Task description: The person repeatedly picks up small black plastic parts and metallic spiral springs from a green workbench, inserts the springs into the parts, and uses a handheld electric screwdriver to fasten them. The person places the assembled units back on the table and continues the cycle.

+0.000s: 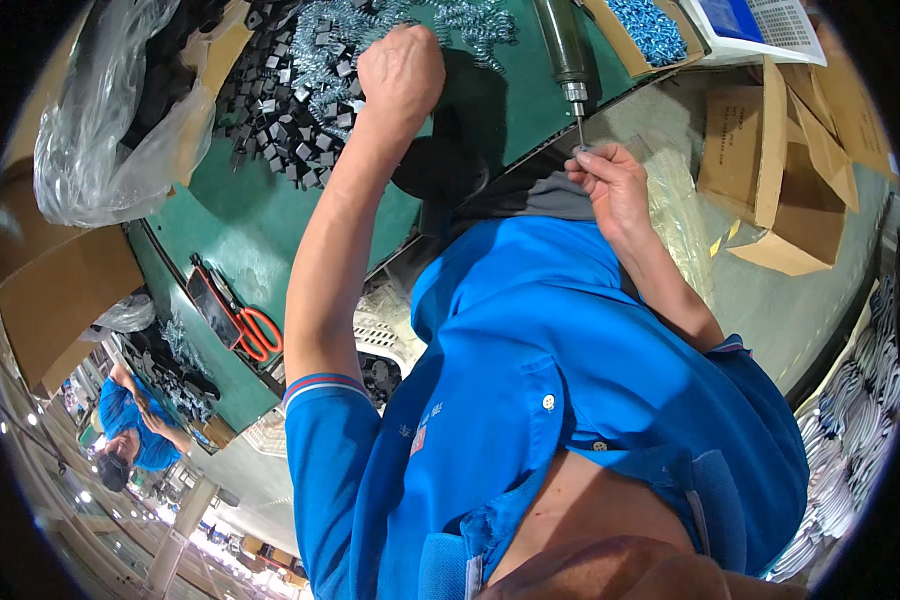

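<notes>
Screw (582, 150) in right grip (610, 180), under driver (567, 50)

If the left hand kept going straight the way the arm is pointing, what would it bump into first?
Probably the pile of silver springs straight ahead of the left hand, with the small black blocks just beside it. The fist already looks very close to that pile, though depth is hard to judge here.

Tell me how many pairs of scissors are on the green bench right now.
1. The orange-handled scissors lie on the green bench, beside a dark flat device, away from both the left hand and the right hand. Others could be hidden under the piled parts.
</notes>
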